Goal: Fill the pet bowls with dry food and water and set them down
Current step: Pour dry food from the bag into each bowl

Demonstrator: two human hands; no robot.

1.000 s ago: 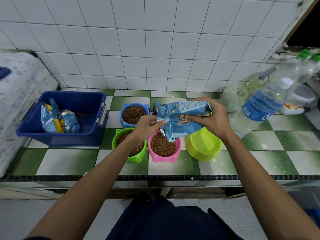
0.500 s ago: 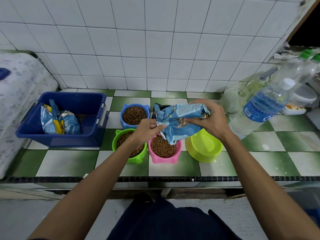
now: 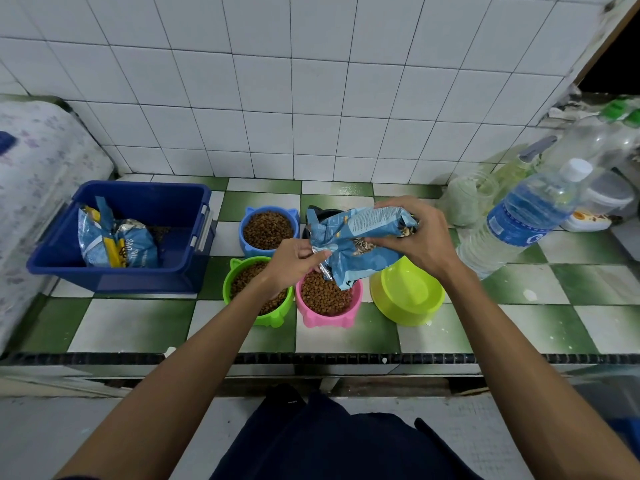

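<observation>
Kibble is being tipped from a crinkled blue foil food bag [image 3: 360,242] above the pink plastic bowl [image 3: 327,299] near the bench's front edge; its body is gripped by the right hand [image 3: 420,237], its mouth pinched by the left hand [image 3: 294,259]; pouring should be eased, since the bowl looks nearly full.

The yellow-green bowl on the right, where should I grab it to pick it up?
Probably grip the yellow-green bowl by its near right rim, coming from above right. It is empty, so fingers can hook inside; the pink bowl and food bag crowd its left.

blue bin [image 3: 180,268] beside white tiled wall [image 3: 311,98]
</observation>
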